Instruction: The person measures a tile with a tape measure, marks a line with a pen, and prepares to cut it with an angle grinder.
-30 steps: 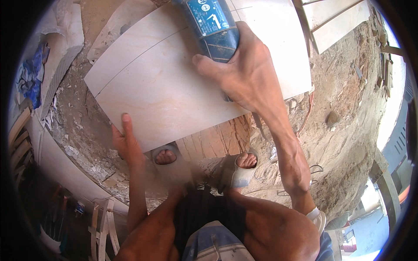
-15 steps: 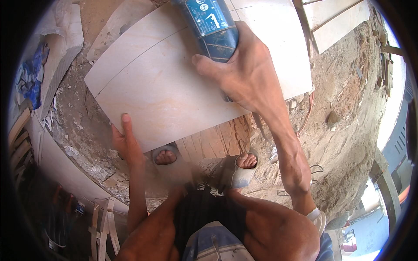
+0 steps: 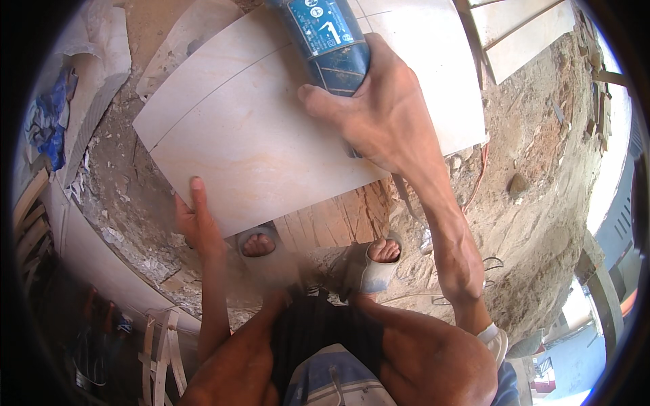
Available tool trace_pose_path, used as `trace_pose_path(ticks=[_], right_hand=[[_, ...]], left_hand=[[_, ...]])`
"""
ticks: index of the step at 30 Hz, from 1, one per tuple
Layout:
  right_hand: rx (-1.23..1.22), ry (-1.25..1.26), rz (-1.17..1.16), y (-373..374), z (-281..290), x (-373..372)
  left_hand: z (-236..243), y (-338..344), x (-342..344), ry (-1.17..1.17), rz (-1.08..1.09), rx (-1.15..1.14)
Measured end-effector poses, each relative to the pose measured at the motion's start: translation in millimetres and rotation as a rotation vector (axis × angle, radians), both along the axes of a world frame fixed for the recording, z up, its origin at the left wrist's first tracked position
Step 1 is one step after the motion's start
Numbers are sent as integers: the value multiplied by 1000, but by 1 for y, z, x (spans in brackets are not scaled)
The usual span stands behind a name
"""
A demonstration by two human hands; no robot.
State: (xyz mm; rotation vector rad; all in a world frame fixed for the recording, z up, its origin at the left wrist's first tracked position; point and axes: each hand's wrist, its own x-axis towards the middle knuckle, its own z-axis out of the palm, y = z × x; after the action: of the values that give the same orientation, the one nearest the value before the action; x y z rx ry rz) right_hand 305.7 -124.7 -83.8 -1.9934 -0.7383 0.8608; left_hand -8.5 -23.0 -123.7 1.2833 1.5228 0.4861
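Observation:
My right hand (image 3: 386,115) is wrapped round the rear body of a blue angle grinder (image 3: 333,51), its front end cut off by the upper edge of the picture. Under the grinder lies a large cream floor tile (image 3: 250,155) with faint veining and a thin dark line running across its far part. At the tile's near left corner my left hand (image 3: 200,220) grips the edge, thumb on top and the other fingers mostly hidden beneath. A rough wooden block (image 3: 335,220) shows under the tile's near edge, between my feet.
Tile pieces (image 3: 531,37) lie at the far right, and a pale sheet (image 3: 189,44) at the far left. A reddish cable (image 3: 479,176) runs over the rubble at right, near a stone (image 3: 518,185). Blue crumpled plastic (image 3: 51,122) sits at left. My sandalled feet (image 3: 384,252) are close to the block.
The tile's left corner has shifted very slightly to the right. Both hands keep their grips, and the grinder stays in almost the same place.

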Motion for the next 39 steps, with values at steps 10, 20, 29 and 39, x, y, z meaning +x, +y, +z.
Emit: trace_pose_path(ticks=[10,20,29,39], right_hand=[[-18,22,-10,-2,4,1],[-76,103,-14,-1,16,4],[-92,128,-32,-6,17,3],[-74,131,-27,-11,22,1]], left_hand=[[1,0,-1,36,-37,7],[0,-2,1,0,23,10],[0,-2,0,34,-7,9],[-3,-2,-1,18,-4,17]])
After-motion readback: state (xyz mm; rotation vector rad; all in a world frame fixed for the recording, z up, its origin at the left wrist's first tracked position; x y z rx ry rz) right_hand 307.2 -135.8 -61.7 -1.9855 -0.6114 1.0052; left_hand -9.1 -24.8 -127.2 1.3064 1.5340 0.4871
